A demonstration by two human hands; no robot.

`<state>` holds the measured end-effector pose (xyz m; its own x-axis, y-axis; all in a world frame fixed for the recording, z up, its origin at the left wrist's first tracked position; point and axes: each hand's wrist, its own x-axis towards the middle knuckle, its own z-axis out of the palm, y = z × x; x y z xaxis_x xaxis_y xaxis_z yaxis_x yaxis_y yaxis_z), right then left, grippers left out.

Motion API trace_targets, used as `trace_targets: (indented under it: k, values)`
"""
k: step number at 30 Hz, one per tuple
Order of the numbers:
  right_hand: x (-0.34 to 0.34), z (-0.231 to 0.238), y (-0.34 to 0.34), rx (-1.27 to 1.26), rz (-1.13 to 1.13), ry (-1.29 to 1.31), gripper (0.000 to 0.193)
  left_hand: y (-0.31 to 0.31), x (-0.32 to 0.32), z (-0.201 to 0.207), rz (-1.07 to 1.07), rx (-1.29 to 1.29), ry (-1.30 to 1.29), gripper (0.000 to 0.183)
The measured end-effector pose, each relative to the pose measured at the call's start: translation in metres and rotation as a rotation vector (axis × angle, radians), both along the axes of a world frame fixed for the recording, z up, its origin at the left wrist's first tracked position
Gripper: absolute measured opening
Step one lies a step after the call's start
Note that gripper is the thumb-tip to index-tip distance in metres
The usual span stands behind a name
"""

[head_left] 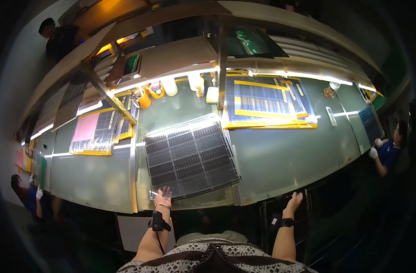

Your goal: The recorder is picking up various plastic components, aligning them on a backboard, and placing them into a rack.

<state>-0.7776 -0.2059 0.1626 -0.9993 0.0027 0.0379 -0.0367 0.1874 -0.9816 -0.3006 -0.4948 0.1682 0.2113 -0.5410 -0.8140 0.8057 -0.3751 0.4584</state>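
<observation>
L hand [163, 199] fingers pinch near-left corner of the dark gridded tray [190, 156], which lies flat on the green tabletop [280, 159], center. R hand [294, 201] sits below tabletop edge on a dark rack [303, 214], fingers loosely spread, holding nothing. Yellow-framed panel [267, 102] behind tray.

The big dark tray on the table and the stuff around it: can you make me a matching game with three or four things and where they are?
Things:
1. big dark grid tray
2. pink sheet
3. orange cup
4. right hand

Places:
A. below the table edge, on a dark rack
B. far left, on a yellow-edged tray
C. middle of the table, left hand on its near edge
D. at the back, under the light strip

Pairs: 1-C, 2-B, 3-D, 4-A
</observation>
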Motion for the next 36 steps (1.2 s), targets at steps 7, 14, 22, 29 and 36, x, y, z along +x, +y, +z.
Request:
trace_targets:
  k: [7,14,22,29,36]
  values:
    - [0.08,0.063,-0.198,0.205,0.886,-0.365,0.032,0.004,0.027,0.004,-0.094,0.073,-0.077,0.009]
    - [0.123,0.082,-0.268,0.432,1.158,-0.68,0.023,0.013,0.025,-0.004,0.0,-0.128,-0.024,0.008]
    - [0.102,0.064,-0.281,0.474,1.434,-0.6,0.026,0.011,0.035,0.022,-0.312,0.008,-0.007,0.016]
    - [0.146,0.148,-0.194,-0.044,1.232,-0.698,0.023,-0.005,0.112,0.048,-0.717,-0.229,-0.931,0.051]
    - [0.113,0.165,-0.08,-0.048,0.93,-0.742,0.024,-0.051,-0.011,0.114,-1.413,-0.341,-0.29,0.036]
